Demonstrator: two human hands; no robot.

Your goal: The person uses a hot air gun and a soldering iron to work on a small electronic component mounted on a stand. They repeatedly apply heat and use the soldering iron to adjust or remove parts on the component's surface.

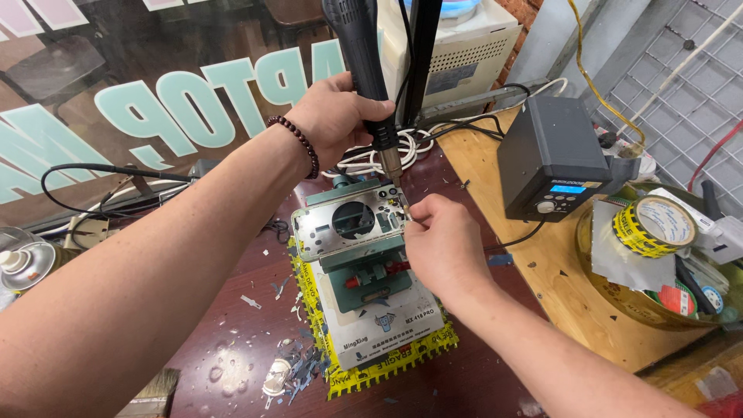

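My left hand grips a black hot-air tool handle upright, its metal nozzle pointing down at the top right corner of a silver phone frame. The frame is clamped in a white and teal holding fixture with red knobs. My right hand pinches a thin tool at that same corner, just under the nozzle; the tool's tip is mostly hidden by my fingers.
A dark soldering station with a lit blue display stands on the wooden board at right. A bowl holds tape rolls. Debris flakes lie at the front, a brush and a spray can at left.
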